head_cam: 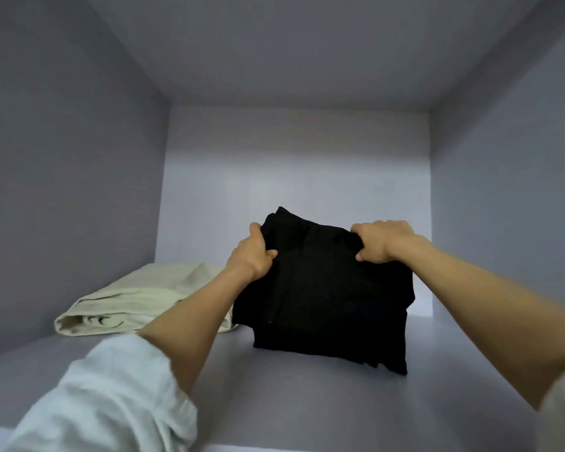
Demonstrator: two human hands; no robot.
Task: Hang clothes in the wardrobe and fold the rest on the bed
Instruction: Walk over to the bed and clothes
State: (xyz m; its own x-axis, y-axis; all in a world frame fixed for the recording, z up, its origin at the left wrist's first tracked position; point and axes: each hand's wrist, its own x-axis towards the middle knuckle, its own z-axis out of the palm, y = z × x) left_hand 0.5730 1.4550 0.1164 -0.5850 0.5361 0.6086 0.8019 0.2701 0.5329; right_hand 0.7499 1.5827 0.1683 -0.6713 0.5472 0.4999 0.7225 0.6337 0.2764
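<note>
A folded black garment (323,298) is inside a pale lilac wardrobe compartment, its lower edge on the shelf (274,396) and its top edge lifted. My left hand (253,256) grips its upper left corner. My right hand (380,241) grips its upper right corner. Both arms reach forward into the compartment. A folded cream garment (137,305) lies flat on the shelf to the left, its right end hidden behind my left forearm.
The compartment is boxed in by a left wall (69,190), a right wall (509,207), a back panel (294,177) and a ceiling panel (300,50). Bare shelf surface shows in front of the garments and to the right of the black one.
</note>
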